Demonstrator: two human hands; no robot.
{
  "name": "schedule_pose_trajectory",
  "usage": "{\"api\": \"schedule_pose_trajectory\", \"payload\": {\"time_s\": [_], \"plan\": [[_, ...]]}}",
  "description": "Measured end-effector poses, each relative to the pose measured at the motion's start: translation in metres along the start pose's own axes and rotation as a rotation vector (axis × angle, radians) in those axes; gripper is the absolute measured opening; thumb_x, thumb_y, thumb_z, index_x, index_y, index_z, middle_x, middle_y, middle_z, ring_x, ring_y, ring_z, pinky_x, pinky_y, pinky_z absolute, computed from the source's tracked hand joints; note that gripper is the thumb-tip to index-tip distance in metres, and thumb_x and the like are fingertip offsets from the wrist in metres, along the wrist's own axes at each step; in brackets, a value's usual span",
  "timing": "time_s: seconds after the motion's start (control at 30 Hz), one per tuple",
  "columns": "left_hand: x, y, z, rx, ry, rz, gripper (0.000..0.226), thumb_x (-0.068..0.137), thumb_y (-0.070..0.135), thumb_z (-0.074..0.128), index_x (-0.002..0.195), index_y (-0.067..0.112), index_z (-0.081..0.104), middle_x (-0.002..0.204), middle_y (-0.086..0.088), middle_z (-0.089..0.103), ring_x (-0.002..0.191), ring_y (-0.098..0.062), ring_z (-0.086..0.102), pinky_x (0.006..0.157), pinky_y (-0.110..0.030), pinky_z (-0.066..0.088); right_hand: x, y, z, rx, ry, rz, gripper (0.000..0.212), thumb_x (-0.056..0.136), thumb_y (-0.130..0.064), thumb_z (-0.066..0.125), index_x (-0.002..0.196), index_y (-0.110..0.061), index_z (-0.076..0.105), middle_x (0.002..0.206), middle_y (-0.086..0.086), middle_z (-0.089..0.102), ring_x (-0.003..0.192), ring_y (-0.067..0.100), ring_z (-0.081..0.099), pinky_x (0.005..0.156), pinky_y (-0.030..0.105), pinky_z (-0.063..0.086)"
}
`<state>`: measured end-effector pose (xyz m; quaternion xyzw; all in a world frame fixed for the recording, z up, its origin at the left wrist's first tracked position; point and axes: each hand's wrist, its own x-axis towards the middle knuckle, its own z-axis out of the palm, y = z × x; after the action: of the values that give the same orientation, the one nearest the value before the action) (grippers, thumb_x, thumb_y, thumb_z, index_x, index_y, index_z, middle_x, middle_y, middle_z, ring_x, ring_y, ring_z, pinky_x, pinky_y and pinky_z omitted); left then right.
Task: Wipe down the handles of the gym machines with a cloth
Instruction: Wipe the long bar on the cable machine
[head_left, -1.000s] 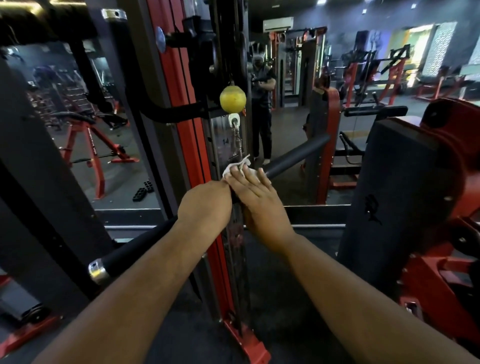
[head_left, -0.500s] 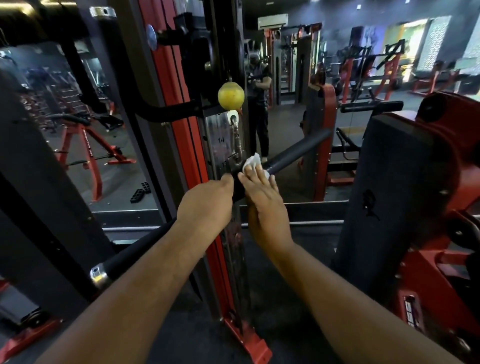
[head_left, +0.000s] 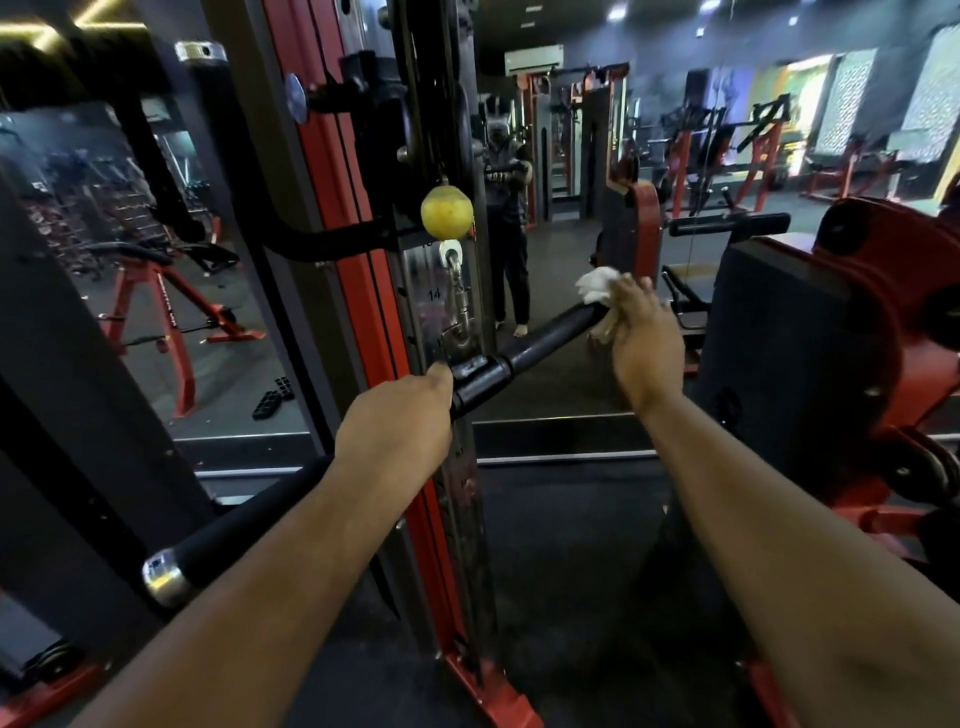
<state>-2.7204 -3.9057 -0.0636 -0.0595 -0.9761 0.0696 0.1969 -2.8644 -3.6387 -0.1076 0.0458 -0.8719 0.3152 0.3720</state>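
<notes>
A long black bar handle (head_left: 540, 342) hangs from the cable clip of a red-framed machine, running from a chrome cap at lower left up to the right. My left hand (head_left: 397, 423) grips the bar near its middle joint. My right hand (head_left: 644, 340) sits at the bar's right end and holds a crumpled white cloth (head_left: 597, 286) wrapped over that end. The tip of the bar is hidden under cloth and fingers.
The red upright (head_left: 358, 291) of the machine stands just behind the bar, with a yellow ball stop (head_left: 447, 211) on the cable. A black padded seat with red frame (head_left: 800, 353) is close on the right. A mirror ahead reflects a standing person.
My right hand has slid the cloth along the bar from near the centre out to the right end. The left hand has kept its hold near the middle.
</notes>
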Motion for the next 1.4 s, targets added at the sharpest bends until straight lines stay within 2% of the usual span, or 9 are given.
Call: {"api": "schedule_pose_trajectory", "payload": {"time_s": [0.2, 0.37, 0.57, 0.8, 0.97, 1.1, 1.2, 1.3, 1.4], "plan": [[0.001, 0.001, 0.001, -0.006, 0.014, 0.019, 0.027, 0.099, 0.019, 0.058, 0.123, 0.018, 0.046, 0.07, 0.005, 0.052, 0.054, -0.01, 0.053, 0.046, -0.029, 0.045, 0.0, -0.022, 0.002, 0.267, 0.013, 0.171, 0.045, 0.104, -0.009, 0.047, 0.143, -0.031, 0.054, 0.144, 0.001, 0.058, 0.13, 0.018, 0.057, 0.113, 0.044, 0.046], [0.006, -0.003, -0.001, 0.068, 0.012, 0.021, 0.027, 0.097, 0.01, 0.056, 0.122, 0.013, 0.046, 0.068, 0.003, 0.05, 0.052, -0.012, 0.048, 0.045, -0.029, 0.032, -0.05, -0.074, 0.023, 0.509, -0.077, 0.147, 0.04, 0.1, -0.005, 0.057, 0.135, -0.023, 0.062, 0.113, -0.001, 0.068, 0.091, -0.007, 0.063, 0.089, 0.013, 0.051], [0.001, -0.01, -0.003, 0.063, 0.004, -0.057, 0.026, 0.096, 0.009, 0.053, 0.121, 0.013, 0.045, 0.068, 0.002, 0.044, 0.053, -0.014, 0.041, 0.053, -0.035, 0.04, -0.121, -0.117, 0.025, 0.802, -0.159, -0.02, 0.038, 0.105, -0.002, 0.049, 0.141, -0.009, 0.057, 0.138, -0.004, 0.062, 0.122, -0.006, 0.058, 0.107, 0.02, 0.047], [-0.005, -0.013, 0.002, 0.045, -0.017, -0.116, 0.027, 0.101, 0.02, 0.056, 0.123, 0.012, 0.043, 0.068, 0.003, 0.04, 0.054, -0.015, 0.041, 0.053, -0.035, 0.04, -0.111, -0.108, 0.035, 1.63, 0.184, 1.095, 0.024, 0.103, -0.007, 0.057, 0.123, -0.013, 0.068, 0.125, 0.015, 0.07, 0.107, 0.023, 0.073, 0.09, 0.033, 0.059], [-0.005, -0.004, -0.009, 0.034, -0.109, -0.099, 0.058, 0.091, 0.073, 0.052, 0.102, 0.02, 0.032, 0.069, 0.006, 0.043, 0.054, -0.011, 0.039, 0.048, -0.031, 0.032, -0.108, -0.156, 0.036, 1.723, -0.181, 1.004, 0.026, 0.108, -0.015, 0.049, 0.127, -0.009, 0.065, 0.116, 0.019, 0.07, 0.105, 0.035, 0.067, 0.092, 0.044, 0.055], [-0.007, -0.004, -0.01, 0.011, -0.099, -0.113, 0.061, 0.09, 0.081, 0.04, 0.103, 0.021, 0.036, 0.071, 0.006, 0.047, 0.055, -0.011, 0.044, 0.049, -0.032, 0.035, -0.137, -0.168, 0.029, 1.848, -0.36, 0.92, 0.032, 0.107, -0.018, 0.047, 0.128, 0.002, 0.062, 0.125, 0.024, 0.067, 0.118, 0.038, 0.064, 0.112, 0.049, 0.046], [-0.009, -0.006, -0.01, 0.012, -0.076, -0.098, 0.056, 0.096, 0.075, 0.03, 0.104, 0.021, 0.039, 0.071, 0.004, 0.052, 0.055, -0.012, 0.047, 0.049, -0.033, 0.034, -0.153, -0.164, 0.02, 1.827, -0.541, 0.907, 0.028, 0.106, -0.015, 0.044, 0.121, -0.001, 0.063, 0.102, 0.019, 0.065, 0.094, 0.028, 0.064, 0.096, 0.04, 0.055], [-0.01, -0.003, -0.012, 0.018, -0.058, -0.079, 0.05, 0.099, 0.071, 0.024, 0.102, 0.022, 0.034, 0.071, 0.005, 0.051, 0.055, -0.011, 0.047, 0.046, -0.031, 0.031, -0.136, -0.158, 0.01, 1.808, -0.465, 1.037, 0.029, 0.105, -0.019, 0.049, 0.124, -0.001, 0.062, 0.086, 0.009, 0.065, 0.07, 0.016, 0.06, 0.064, 0.026, 0.052], [-0.011, 0.002, -0.011, 0.024, -0.031, -0.064, 0.052, 0.101, 0.069, 0.023, 0.106, 0.02, 0.039, 0.069, 0.006, 0.052, 0.053, -0.009, 0.047, 0.044, -0.028, 0.028, -0.095, -0.145, -0.001, 1.737, -0.16, 1.267, 0.016, 0.103, -0.012, 0.056, 0.101, -0.004, 0.069, 0.089, 0.012, 0.07, 0.066, 0.017, 0.063, 0.064, 0.027, 0.052]]}}
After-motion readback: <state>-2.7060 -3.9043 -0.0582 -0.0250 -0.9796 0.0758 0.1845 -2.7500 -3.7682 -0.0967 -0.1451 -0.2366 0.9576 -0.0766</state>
